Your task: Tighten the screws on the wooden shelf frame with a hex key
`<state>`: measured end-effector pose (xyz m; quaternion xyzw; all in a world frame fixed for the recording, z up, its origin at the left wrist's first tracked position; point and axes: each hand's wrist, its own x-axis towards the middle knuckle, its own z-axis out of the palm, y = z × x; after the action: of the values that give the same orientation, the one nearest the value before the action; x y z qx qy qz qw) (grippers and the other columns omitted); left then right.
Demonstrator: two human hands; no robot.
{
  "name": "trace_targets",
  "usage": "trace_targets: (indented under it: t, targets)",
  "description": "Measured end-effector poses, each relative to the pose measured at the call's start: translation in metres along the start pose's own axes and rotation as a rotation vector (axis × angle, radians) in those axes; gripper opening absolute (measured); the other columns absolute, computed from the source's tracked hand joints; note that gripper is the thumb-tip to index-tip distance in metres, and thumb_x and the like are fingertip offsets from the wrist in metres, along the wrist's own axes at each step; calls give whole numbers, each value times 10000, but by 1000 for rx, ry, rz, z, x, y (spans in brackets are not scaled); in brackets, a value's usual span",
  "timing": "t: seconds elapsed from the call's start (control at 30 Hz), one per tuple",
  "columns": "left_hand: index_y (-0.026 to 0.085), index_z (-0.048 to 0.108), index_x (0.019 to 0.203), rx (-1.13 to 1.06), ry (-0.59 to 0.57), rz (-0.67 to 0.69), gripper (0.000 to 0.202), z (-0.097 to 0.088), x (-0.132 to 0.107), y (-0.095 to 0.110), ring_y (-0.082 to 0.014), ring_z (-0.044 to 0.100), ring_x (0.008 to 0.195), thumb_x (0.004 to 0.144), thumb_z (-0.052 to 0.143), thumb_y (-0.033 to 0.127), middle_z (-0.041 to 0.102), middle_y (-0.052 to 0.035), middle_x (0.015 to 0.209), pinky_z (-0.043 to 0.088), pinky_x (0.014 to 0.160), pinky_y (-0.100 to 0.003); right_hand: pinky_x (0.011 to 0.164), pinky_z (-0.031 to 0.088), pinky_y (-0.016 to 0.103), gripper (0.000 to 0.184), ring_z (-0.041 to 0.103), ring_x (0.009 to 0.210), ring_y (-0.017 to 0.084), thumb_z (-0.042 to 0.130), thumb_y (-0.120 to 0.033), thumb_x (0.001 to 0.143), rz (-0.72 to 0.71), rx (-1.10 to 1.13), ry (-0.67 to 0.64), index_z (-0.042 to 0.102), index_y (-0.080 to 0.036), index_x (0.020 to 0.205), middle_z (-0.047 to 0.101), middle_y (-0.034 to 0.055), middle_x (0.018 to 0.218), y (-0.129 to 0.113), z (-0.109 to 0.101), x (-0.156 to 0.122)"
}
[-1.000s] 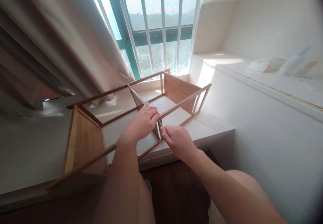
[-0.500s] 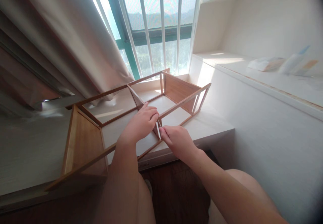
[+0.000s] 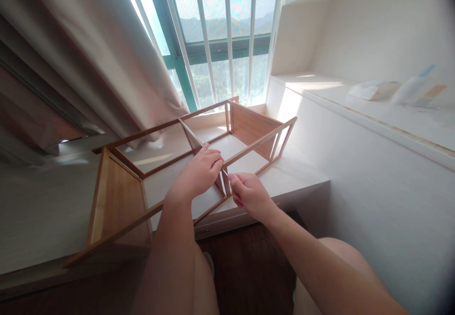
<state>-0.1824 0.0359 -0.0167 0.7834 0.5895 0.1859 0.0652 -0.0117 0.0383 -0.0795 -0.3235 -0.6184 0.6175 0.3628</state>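
Note:
A brown wooden shelf frame lies on its side on the white window ledge. It has solid panels at both ends and a middle shelf panel. My left hand is closed over the frame where the middle panel meets the near side rail. Just to its right, my right hand is curled in a fist beside that joint. A thin, pale metal rod sticks out between its thumb and finger towards the rail. Most of the rod is hidden in the fist.
A beige curtain hangs at the left beside the barred window. A white built-in shelf at the right holds blurred small items. My legs are below the ledge's front edge, above a dark floor.
My right hand has turned at the wrist and shifted slightly right, so the thin rod now shows. My left hand and the shelf frame have stayed in place.

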Motion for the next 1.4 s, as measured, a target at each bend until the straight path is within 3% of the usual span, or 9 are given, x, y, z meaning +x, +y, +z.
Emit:
trace_targets:
  t: [0.13,0.43,0.7,0.8,1.03,1.4]
  targets:
    - [198,674,919,5,1,-8,378,1,0,-1,-178,622,1076,1011,318,285,698,-41,1183,248,1259,-427,383,255,218,479,310,326,70,537,-522,928,70,351,2,363,-231,590,333,-99,381,2,10,-1]
    - [195,679,926,5,9,2,393,3,0,-3,-176,628,1055,1018,310,292,699,-46,1188,248,1256,-441,398,205,204,464,317,325,60,577,-420,933,166,787,62,366,-208,578,324,-94,389,3,28,-10]
    - [195,674,911,-9,10,7,387,2,0,-2,-155,629,1055,1017,310,275,701,-40,1186,202,1274,-412,399,171,208,425,269,351,69,529,-373,968,276,1150,-51,345,-212,621,302,-97,402,-1,33,-16]
    - [203,671,901,-16,4,0,386,1,0,-1,-151,630,1054,1017,311,280,704,-31,1177,197,1276,-402,403,185,208,430,275,350,68,536,-390,965,246,1102,-10,347,-212,621,297,-99,399,-1,37,-19]
    - [197,656,890,-4,4,30,378,1,0,-3,-161,625,1073,1008,304,269,707,-39,1171,179,1284,-410,386,203,201,493,289,335,50,587,-490,919,121,661,116,356,-213,584,324,-99,389,1,38,-20]
    - [195,662,874,7,-2,9,376,1,-1,-1,-174,626,1085,1006,319,274,709,-45,1158,204,1278,-420,389,222,221,488,299,350,58,531,-519,944,11,260,144,375,-222,590,359,-89,387,8,24,-6]
